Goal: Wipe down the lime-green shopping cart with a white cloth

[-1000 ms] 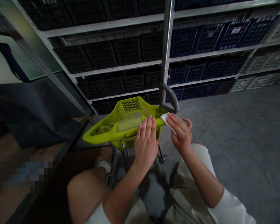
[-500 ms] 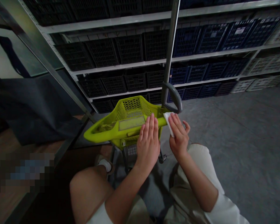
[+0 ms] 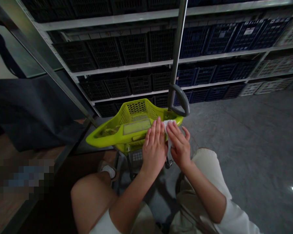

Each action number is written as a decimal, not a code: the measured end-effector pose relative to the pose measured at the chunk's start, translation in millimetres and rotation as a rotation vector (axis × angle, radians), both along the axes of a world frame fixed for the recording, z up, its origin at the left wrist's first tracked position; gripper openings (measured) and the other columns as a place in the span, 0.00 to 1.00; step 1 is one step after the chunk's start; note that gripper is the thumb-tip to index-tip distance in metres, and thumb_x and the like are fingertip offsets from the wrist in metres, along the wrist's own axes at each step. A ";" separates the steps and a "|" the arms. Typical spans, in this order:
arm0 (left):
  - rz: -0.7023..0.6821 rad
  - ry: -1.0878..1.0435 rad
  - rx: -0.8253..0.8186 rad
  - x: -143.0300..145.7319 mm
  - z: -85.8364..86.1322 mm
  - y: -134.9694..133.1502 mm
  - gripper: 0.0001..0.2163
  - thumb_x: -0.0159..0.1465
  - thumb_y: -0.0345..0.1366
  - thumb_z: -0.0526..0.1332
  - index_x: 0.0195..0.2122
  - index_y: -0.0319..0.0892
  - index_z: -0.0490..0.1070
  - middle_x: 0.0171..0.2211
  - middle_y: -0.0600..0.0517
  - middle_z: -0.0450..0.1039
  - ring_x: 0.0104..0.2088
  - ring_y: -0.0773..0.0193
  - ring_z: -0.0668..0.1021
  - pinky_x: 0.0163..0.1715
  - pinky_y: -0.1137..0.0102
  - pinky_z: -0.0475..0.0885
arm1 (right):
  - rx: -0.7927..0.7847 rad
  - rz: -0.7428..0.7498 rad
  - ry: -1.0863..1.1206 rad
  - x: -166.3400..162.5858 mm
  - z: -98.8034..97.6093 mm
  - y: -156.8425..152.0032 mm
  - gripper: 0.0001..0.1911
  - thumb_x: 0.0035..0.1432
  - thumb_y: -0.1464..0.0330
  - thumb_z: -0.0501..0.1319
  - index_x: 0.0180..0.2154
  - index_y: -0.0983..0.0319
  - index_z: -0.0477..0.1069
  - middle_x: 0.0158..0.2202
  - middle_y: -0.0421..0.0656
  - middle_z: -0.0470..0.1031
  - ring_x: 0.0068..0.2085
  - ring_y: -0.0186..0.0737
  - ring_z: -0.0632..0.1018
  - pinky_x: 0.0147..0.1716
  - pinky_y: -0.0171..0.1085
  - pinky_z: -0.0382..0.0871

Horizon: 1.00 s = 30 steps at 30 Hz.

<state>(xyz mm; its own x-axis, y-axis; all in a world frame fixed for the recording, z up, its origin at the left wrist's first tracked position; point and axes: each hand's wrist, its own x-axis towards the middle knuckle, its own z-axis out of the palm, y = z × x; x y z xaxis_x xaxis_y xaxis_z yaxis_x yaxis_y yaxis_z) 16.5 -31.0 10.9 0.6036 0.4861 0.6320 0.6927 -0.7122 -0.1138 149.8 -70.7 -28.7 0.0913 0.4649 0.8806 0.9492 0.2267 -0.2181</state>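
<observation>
Crates (image 3: 134, 48) at twelve o'clock; left hand (image 3: 155, 152) flat on lime-green cart (image 3: 104, 142); right hand (image 3: 180, 146), slightly bent, holds white wipe (image 3: 170, 122) against it.

- Looks like a storeroom or the stock area of a shop; hard to say which.
- Lined with tiered, pale metal shelving (image 3: 107, 19), reaching out of view at the top.
- Filled, tier upon tier, with slatted plastic crates: black crates (image 3: 135, 49) on the left, navy crates (image 3: 194, 40) further right, pale crates (image 3: 271, 66) at the far right.
- Laid with a smooth grey floor (image 3: 246, 136), like concrete.
- Dimly lit.
- Hints at a shop through a yellow-green shopping trolley (image 3: 100, 142) in front of the shelving.
</observation>
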 end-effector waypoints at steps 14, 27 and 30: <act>0.024 0.007 -0.027 -0.4 2.5 -2.0 0.31 0.69 0.34 0.54 0.71 0.30 0.49 0.72 0.41 0.50 0.71 0.50 0.57 0.69 0.55 0.55 | 0.001 0.051 -0.069 1.4 -4.9 0.3 0.36 0.63 0.79 0.48 0.70 0.54 0.53 0.65 0.46 0.68 0.68 0.44 0.65 0.67 0.53 0.50; 0.018 -0.014 -0.043 1.0 -0.5 0.4 0.32 0.69 0.33 0.53 0.72 0.31 0.44 0.72 0.41 0.51 0.71 0.51 0.56 0.69 0.55 0.55 | 0.058 0.034 -0.055 2.2 -3.6 6.8 0.35 0.63 0.79 0.48 0.69 0.54 0.56 0.64 0.46 0.70 0.67 0.44 0.67 0.67 0.53 0.49; 0.021 -0.009 -0.057 2.0 0.2 1.2 0.32 0.69 0.34 0.53 0.72 0.31 0.45 0.72 0.42 0.50 0.72 0.52 0.56 0.69 0.56 0.55 | 0.125 -0.050 0.018 9.0 -1.8 10.4 0.34 0.62 0.79 0.47 0.67 0.53 0.59 0.64 0.45 0.69 0.65 0.44 0.70 0.66 0.53 0.51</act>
<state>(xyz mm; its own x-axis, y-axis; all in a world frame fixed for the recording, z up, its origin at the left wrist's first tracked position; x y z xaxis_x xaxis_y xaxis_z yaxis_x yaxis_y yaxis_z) 18.6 -29.8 11.1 0.5876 0.5338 0.6081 0.7082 -0.7027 -0.0675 158.8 -60.3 -30.4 0.1276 0.3464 0.9294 0.9563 0.2056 -0.2079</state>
